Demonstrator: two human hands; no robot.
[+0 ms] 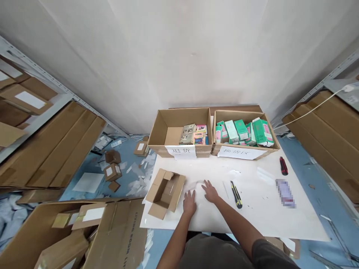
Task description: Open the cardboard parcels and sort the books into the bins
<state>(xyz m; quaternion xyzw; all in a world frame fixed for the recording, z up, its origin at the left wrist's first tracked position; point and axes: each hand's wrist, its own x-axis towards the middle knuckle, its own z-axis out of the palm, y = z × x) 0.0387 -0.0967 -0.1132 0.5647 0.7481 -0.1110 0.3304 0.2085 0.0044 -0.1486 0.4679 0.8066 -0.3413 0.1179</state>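
My left hand (190,203) lies flat on the white tabletop (207,220), fingers spread, just right of a small opened cardboard box (165,192) with its flaps folded out. My right hand (210,191) rests beside it, also spread and holding nothing. Right of that hand lies a yellow and black utility knife (236,195). Beyond my hands stand two labelled cartons side by side. The left carton (159,129) has several small printed boxes (193,135) in its right part. Several green and white boxes (241,130) fill the right carton (276,144).
A red and black cutter (283,166) and a blurred-out purple item (285,193) lie at the table's right. A large carton (123,231) of parcels stands at lower left. Paper scraps (143,175) and small boxes (112,172) litter the floor. Shelves flank both sides.
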